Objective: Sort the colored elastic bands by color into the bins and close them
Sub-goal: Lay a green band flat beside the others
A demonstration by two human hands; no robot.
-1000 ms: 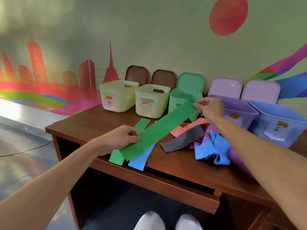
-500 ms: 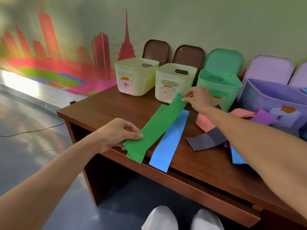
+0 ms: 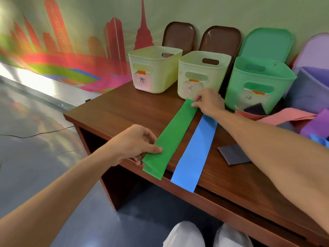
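Observation:
A long green elastic band (image 3: 172,134) lies stretched flat on the brown table (image 3: 124,113), on top of a second green band at the table's front edge. My left hand (image 3: 135,145) pinches its near end. My right hand (image 3: 208,102) pinches its far end, just in front of the middle pale yellow bin (image 3: 201,75). A blue band (image 3: 194,152) lies parallel on the right, its near end hanging over the edge. The green bin (image 3: 256,82) stands open to the right, its lid (image 3: 267,43) leaning against the wall.
Another pale yellow bin (image 3: 153,68) stands at the left, with two brown lids (image 3: 178,36) behind. A purple bin (image 3: 309,90) sits at the far right. Pink (image 3: 284,116), purple (image 3: 316,123) and grey (image 3: 233,154) bands lie on the table's right side.
Both hands have lowered the green band from mid-air flat onto the table beside the blue band. The view has swung left and closer.

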